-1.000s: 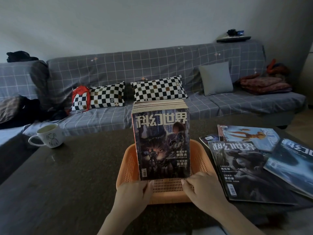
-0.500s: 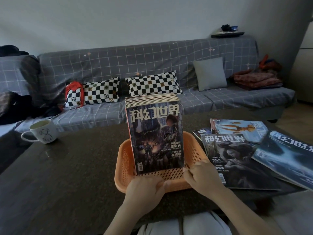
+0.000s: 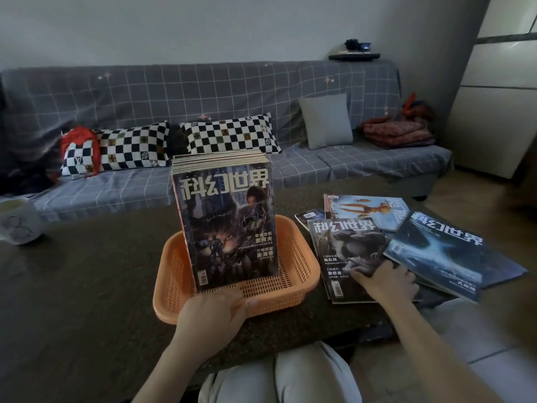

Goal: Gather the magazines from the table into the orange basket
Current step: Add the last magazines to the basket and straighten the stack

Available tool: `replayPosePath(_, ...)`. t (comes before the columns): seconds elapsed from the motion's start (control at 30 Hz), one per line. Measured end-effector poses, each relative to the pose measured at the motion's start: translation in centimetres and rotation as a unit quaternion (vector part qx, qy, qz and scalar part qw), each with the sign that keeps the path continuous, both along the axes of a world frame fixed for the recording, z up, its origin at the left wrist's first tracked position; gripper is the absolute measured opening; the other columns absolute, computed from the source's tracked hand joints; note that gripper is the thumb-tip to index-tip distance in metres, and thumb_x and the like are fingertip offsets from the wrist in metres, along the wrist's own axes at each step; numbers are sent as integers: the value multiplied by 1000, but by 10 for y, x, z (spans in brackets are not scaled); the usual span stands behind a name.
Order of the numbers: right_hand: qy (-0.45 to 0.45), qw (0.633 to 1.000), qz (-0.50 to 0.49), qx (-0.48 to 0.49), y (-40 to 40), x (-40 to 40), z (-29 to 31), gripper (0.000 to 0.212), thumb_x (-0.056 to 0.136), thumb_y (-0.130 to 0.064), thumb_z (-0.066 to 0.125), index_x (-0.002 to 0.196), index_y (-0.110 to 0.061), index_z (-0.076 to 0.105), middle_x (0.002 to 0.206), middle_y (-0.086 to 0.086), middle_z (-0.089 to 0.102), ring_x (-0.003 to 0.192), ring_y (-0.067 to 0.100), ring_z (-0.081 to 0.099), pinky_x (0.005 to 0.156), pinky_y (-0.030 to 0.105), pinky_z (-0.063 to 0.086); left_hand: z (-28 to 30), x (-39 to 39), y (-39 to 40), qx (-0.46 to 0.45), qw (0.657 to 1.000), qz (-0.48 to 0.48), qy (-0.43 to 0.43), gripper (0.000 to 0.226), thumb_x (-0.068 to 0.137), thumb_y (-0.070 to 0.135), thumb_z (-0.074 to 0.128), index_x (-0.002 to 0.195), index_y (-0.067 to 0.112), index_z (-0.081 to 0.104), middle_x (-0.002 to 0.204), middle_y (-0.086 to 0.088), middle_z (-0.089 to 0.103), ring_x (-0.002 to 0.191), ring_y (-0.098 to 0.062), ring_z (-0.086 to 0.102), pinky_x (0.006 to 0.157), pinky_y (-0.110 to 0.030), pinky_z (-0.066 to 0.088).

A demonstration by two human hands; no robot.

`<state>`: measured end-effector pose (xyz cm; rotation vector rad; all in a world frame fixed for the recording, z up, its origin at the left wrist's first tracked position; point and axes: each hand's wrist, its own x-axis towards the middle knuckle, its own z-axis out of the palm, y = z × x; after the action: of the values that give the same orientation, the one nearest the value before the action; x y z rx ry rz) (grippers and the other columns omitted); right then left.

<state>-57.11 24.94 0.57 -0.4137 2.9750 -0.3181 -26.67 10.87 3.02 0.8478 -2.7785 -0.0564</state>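
An orange basket (image 3: 308,257) stands on the dark table (image 3: 87,271) in front of me. A thick stack of magazines (image 3: 226,228) stands upright in it, cover facing me. My left hand (image 3: 212,312) grips the basket's near rim, thumb over the edge. To the right, loose magazines lie overlapping on the table: a dark one (image 3: 343,245), a blue one (image 3: 441,251), a pale one with an orange figure (image 3: 363,210) and a small one (image 3: 308,218) partly hidden beneath. My right hand (image 3: 386,282) rests on the dark magazine's lower right part, fingers spread at its edge.
A white mug (image 3: 17,225) stands at the table's far left. Behind the table is a grey checked sofa (image 3: 203,91) with chequered cushions. My knees are under the table's near edge. A pale cabinet (image 3: 499,97) stands at the right.
My right hand left the basket's rim and moved right onto the dark magazine. My left hand closed on the basket's front rim. The view turned slightly right.
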Motion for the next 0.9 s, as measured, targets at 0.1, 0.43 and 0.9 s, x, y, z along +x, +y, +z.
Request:
replayPosePath(0.1, -18, 999, 4, 38, -3, -17, 3, 110, 57, -81, 62, 137, -10, 37, 143, 22, 34, 129, 39, 34, 103, 48, 32, 0, -1, 1, 13, 1000, 2, -6, 57, 90, 70, 16, 87, 33, 59, 82, 15, 60, 70, 2, 57, 67, -20, 51)
replayPosePath(0.43, -102, 994, -24, -44, 8, -43, 9, 128, 43, -73, 78, 138, -1, 31, 135, 22, 46, 122, 37, 47, 99, 43, 42, 0, 0, 0, 21, 1000, 5, 3, 64, 87, 71, 12, 97, 33, 64, 86, 14, 62, 73, 1, 58, 65, -19, 49)
replayPosePath(0.9, -102, 992, 30, -63, 21, -57, 36, 34, 79, -31, 73, 77, -5, 50, 69, 6, 53, 60, 15, 50, 55, 28, 39, -1, 0, -1, 28, 999, -3, 19, 62, 84, 73, 12, 87, 36, 61, 79, 17, 59, 68, 6, 55, 59, -12, 41)
